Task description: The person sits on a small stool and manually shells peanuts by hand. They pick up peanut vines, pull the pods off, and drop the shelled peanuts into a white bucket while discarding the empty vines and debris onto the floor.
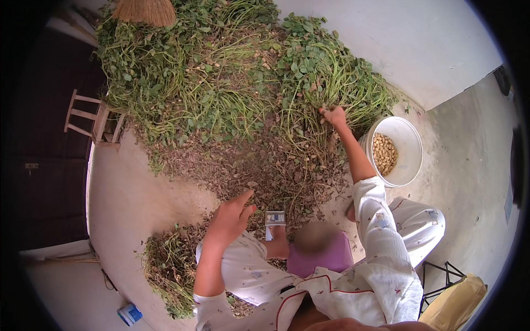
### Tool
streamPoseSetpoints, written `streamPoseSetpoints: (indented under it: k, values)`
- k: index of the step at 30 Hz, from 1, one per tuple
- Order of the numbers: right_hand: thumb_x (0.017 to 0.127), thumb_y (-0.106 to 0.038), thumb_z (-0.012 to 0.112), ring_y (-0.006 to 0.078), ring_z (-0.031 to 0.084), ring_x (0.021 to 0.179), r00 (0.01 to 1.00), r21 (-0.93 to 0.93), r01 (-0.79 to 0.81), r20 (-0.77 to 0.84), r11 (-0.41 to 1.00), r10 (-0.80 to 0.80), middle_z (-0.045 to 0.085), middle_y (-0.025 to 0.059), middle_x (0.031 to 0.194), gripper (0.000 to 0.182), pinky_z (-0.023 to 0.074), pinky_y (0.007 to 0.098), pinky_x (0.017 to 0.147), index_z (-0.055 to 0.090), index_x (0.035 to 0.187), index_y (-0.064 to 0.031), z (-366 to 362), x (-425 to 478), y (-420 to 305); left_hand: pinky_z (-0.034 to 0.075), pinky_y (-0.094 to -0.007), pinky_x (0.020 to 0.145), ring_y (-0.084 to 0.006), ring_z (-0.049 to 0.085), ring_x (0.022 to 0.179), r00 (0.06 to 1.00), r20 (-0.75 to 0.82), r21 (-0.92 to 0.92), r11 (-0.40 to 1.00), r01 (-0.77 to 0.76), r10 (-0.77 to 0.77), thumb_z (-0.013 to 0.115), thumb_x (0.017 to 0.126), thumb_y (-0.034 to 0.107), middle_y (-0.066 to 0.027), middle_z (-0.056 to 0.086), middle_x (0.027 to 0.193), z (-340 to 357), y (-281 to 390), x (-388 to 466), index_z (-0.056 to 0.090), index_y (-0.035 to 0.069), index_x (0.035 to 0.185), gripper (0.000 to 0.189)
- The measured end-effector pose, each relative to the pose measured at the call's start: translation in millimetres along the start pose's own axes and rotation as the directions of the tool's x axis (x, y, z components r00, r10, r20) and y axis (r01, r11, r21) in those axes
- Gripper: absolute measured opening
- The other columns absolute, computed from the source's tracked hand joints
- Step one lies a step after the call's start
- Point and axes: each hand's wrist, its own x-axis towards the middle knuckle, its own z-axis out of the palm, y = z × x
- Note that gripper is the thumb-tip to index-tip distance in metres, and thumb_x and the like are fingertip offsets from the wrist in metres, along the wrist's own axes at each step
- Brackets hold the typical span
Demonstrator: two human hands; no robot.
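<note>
My right hand [334, 116] reaches forward to the near edge of a heap of green peanut plants [306, 66]. Its fingers touch the stems and are partly bent, and I cannot tell whether they grip any. Over my left knee hovers my left hand [229, 221], holding nothing, its index finger and thumb apart. Beside my right forearm stands a white plastic bucket [410, 153], tilted towards me in the view, with peanuts in their shells [384, 154] at the bottom. Dry leaves and soil [248, 159] cover the floor between my hands and the heap.
A small wooden stool [99, 124] lies at the left by a dark door [45, 145]. A straw broom [145, 11] tops the heap. Between my legs is a purple object [319, 260]. Pulled plants [169, 273] lie by my left leg. A folding frame [441, 277] stands behind right.
</note>
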Motion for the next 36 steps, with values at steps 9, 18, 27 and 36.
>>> streamPoseSetpoints:
  k: [9, 18, 27, 36]
  values:
    - [0.075, -0.027, 0.063, 0.0387, 0.062, 0.098, 0.882, -0.03, 0.464, -0.079, 0.885, -0.465, 0.063, 0.0287, 0.102, 0.052, 0.0462, 0.0404, 0.087, 0.057, 0.117, 0.0037, -17, -147, -5, 0.042, -0.0414, 0.098, -0.0394, 0.048, 0.12, 0.953, -0.166, 0.121, 0.964, -0.237, 0.255, 0.062, 0.086, 0.011, -0.0235, 0.049, 0.132, 13, 13, 11, 0.044, 0.0, 0.133, 0.051]
    - [0.078, -0.021, 0.064, 0.0164, 0.059, 0.079, 0.6, 0.463, 0.396, 0.523, 0.793, -0.605, 0.065, 0.0105, 0.087, 0.031, 0.0456, 0.0307, 0.07, 0.064, 0.097, 0.0035, -93, -303, -86, 0.006, -0.0474, 0.119, -0.0255, 0.019, 0.143, 0.772, 0.09, 0.438, 0.671, -0.598, 0.629, 0.077, 0.067, 0.007, -0.0116, 0.024, 0.154, 37, 48, 45, 0.047, 0.013, 0.133, 0.073]
    - [0.092, -0.035, 0.059, 0.0082, 0.054, 0.072, 0.613, 0.555, 0.009, 0.654, 0.832, -0.443, 0.061, 0.0018, 0.083, 0.034, 0.0414, 0.0229, 0.062, 0.065, 0.09, -0.0017, -104, -296, -57, 0.044, -0.0408, 0.089, -0.025, 0.062, 0.097, 0.879, 0.254, -0.207, 0.911, -0.357, 0.402, 0.071, 0.077, 0.019, -0.0157, 0.065, 0.102, 62, 34, 67, 0.059, 0.003, 0.109, 0.038]
    - [0.097, -0.038, 0.051, 0.0121, 0.059, 0.084, 0.657, 0.535, 0.235, 0.528, 0.812, -0.538, 0.065, 0.0058, 0.096, 0.042, 0.049, 0.0285, 0.078, 0.06, 0.112, -0.0001, -138, -280, -37, 0.047, -0.0401, 0.073, -0.0386, 0.061, 0.085, 0.897, 0.091, 0.261, 0.859, -0.44, 0.432, 0.067, 0.08, 0.022, -0.0206, 0.065, 0.094, 53, 49, 53, 0.059, 0.003, 0.11, 0.036]
